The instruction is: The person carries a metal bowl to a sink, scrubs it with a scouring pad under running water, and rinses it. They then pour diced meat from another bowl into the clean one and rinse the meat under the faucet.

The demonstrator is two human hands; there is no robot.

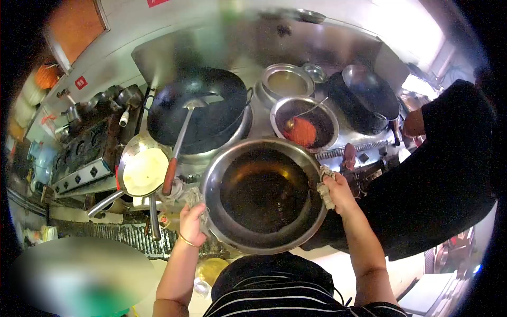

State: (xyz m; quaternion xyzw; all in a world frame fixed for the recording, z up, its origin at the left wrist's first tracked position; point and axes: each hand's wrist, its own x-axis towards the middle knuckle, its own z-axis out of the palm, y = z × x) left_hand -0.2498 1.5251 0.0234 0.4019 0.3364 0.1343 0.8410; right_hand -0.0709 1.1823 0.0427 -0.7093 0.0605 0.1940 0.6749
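Apparently cloth-gripped steel basin, two-handed.

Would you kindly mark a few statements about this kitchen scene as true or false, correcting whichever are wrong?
1. The left hand and right hand grip the wide silver metal basin through pale cloths. True.
2. The wooden-handled metal ladle lies inside the basin. False: it lies across the large black wok.
3. A round metal bowl beyond the basin has something red-orange in it. True.
4. The metal pan with pale yellow contents is right of that wok. False: it is nearer the person, to the wok's left.
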